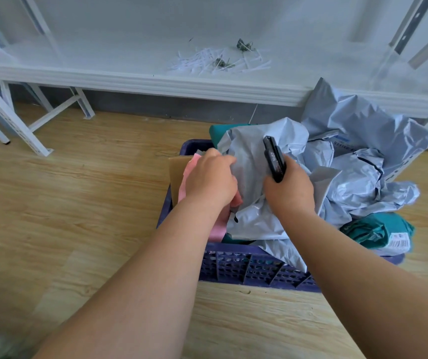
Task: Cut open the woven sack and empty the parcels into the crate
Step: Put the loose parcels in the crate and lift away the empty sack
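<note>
Both hands in the parcel crate

The left hand (211,177) grips a crumpled grey plastic parcel (249,161) atop the dark blue slatted plastic crate (246,270) on the wooden floor (78,203). The right hand (289,189) holds a black utility knife (274,159) upright. No woven sack visible.

A white metal shelf (140,81) runs across the back, its deck level with a pale wall. On it lies a scatter of white paper strips (215,60) mixed with two small dark green scraps (244,45). White slotted shelf legs (13,120) and braces stand at the left on a light wood-grain floor (78,203). A grey skirting band (182,107) runs under the shelf.
</note>
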Tool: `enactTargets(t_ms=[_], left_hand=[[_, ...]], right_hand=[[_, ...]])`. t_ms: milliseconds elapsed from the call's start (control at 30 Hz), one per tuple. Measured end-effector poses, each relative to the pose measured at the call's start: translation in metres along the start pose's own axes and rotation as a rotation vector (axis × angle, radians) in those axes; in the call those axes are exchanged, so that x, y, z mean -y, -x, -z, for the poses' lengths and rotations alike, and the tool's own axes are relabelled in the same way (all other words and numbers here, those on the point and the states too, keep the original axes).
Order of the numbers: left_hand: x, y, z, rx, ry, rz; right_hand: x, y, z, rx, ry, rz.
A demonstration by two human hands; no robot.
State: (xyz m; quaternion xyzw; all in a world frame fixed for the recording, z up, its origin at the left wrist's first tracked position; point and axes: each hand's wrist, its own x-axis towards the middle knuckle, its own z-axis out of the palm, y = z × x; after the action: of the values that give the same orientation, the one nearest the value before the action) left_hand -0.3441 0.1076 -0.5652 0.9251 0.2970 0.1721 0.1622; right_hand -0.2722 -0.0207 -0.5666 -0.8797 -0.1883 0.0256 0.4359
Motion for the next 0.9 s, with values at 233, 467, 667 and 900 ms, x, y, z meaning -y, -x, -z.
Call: enactTargets(t_ms=[233, 467, 667, 900], left_hand=[[0.003, -0.009, 0.032, -0.063, 0.252, 0.026], [0.075, -0.001, 0.077, 0.090, 0.259, 0.218], [0.215, 0.051, 0.121, 0.118, 0.013, 0.592], [0.333, 0.134, 0.097, 0.378, -0.244, 0.903]], right_hand=[[0.040, 0.000, 0.003, -0.110, -0.015, 0.097], [0.081, 0.018, -0.039, 0.588, -0.176, -0.047], [0.105, 0.060, -0.104, 0.940, -0.249, -0.108], [0.140, 0.121, -0.174, 1.171, -0.195, -0.123]])
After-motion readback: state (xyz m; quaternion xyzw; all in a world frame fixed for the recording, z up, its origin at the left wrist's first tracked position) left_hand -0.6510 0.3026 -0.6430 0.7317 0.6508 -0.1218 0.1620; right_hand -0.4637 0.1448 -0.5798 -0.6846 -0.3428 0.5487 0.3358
